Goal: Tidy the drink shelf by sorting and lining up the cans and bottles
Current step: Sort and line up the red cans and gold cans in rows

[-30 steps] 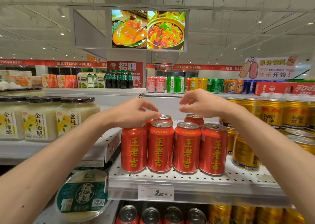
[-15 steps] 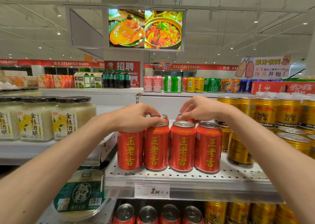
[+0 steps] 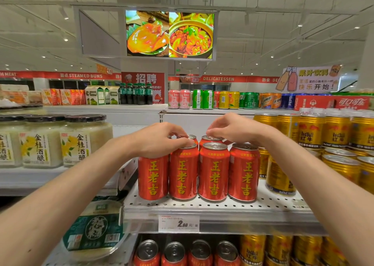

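I saw four red cans (image 3: pixel 199 176) standing in a front row on the white shelf (image 3: pixel 222 209), at 6 o'clock from centre. My left hand (image 3: pixel 159 139) pinched a back can's (image 3: pixel 192 139) rim. My right hand (image 3: pixel 234 128), at 3 o'clock from it, pinched the neighbouring back can (image 3: pixel 210 139).

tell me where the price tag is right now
In the head view the price tag hangs on the front edge of the shelf, low and centre, right below the row of red cans and above the cans on the shelf underneath.
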{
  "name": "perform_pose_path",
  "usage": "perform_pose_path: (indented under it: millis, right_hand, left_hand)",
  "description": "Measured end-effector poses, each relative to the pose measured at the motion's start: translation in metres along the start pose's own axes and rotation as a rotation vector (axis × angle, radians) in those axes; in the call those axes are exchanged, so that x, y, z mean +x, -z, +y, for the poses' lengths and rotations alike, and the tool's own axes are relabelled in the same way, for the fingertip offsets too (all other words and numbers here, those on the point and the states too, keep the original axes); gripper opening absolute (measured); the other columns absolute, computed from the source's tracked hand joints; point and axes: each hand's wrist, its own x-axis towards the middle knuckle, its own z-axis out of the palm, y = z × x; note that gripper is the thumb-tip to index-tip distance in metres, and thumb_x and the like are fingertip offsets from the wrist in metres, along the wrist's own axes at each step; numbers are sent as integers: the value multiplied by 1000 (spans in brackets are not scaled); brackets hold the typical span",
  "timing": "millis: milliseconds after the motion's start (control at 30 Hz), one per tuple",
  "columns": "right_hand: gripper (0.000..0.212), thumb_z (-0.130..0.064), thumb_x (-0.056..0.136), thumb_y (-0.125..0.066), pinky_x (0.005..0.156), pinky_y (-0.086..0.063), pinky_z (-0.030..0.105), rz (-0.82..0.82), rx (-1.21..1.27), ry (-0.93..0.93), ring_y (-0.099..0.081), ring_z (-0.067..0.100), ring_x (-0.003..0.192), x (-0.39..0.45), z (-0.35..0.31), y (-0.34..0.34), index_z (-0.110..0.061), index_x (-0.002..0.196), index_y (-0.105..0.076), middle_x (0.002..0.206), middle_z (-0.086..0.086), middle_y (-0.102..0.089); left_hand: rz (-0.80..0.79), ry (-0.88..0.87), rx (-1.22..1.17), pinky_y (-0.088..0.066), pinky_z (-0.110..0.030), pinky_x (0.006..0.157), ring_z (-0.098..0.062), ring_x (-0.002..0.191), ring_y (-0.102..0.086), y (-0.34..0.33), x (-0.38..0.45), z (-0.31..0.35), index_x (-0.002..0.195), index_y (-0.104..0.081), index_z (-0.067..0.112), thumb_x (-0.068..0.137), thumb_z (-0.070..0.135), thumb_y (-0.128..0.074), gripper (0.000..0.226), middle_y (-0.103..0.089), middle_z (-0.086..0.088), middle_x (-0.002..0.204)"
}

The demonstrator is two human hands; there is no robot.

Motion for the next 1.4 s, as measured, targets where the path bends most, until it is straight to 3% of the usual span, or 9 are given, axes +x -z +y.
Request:
perform_pose_path:
  millis: [200,367,500,667,833,933,1033,1233,1400]
  right_hand:
    - [34,-46,98,-58,82,-52,26,164,0,65,-63,8,107,-35,0,3,-24,122,-68,119,-8,-69]
    - [37,-51,97,-56,102,-49,37,398,-55,96,-58,6,118,-82,7,-16,-28,125,-64,127,-12,-65]
    - [34,-42,97,-60,91,-43,18,544,-15,138,-52,-1,111,-121,4,-37,-26,126,-62,119,-16,-60]
    - [29,-31,93,-65,89,-40,10,646,-47,170,-56,2,107,-159,4,-67,-20,120,-64,115,-9,-66]
    - [22,-30,93,-68,78,-51,13,562,247,46,-67,2,92,-207,6,-106,-33,114,-64,96,-19,-71]
    - [20,-27,93,-69,74,-52,17,486,381,-68,-70,6,83,-233,23,-142,-34,111,-65,93,-18,-71]
    - [20,-25,95,-67,72,-49,11,407,474,-186,-68,6,85,-259,44,-173,-34,113,-64,92,-18,-70]
    - [18,-26,95,-68,71,-51,13,348,549,-324,-69,9,85,-292,88,-186,-36,110,-64,92,-8,-72]
    - [18,-29,95,-66,71,-53,17,328,587,-360,-68,8,84,-307,143,-160,-36,111,-64,90,-10,-71]
  left_hand:
    - [138,-57,68,-50,-37,97,-11,112,-61,-6,-8,-4,120,-68,32,95,61,-49,43,-68,11,125]
    - [295,-171,44,-51,-38,95,-10,109,-62,-16,-32,-5,119,-69,31,96,60,-49,43,-68,13,120]
    - [409,-285,-6,-50,-32,93,-9,107,-60,-25,-61,-2,122,-66,26,91,55,-52,45,-68,10,116]
    - [510,-387,-109,-50,-28,95,-9,109,-61,-50,-100,-3,120,-67,20,92,43,-59,37,-68,8,115]
    - [521,-276,-382,-42,-9,93,-2,107,-64,-100,-143,-6,120,-67,23,91,33,-66,30,-68,17,112]
    - [436,-131,-564,-52,-23,92,-4,101,-69,-142,-164,-10,119,-66,30,91,33,-69,28,-71,20,108]
    - [339,40,-690,-56,-33,89,-4,100,-69,-180,-183,-10,117,-64,40,92,30,-70,27,-71,21,107]
    - [266,182,-786,-55,-22,86,-2,99,-68,-224,-195,20,115,-63,41,92,27,-69,28,-71,23,106]
    - [266,215,-808,-55,-25,87,-9,98,-70,-259,-177,71,113,-66,35,91,22,-70,26,-74,15,105]
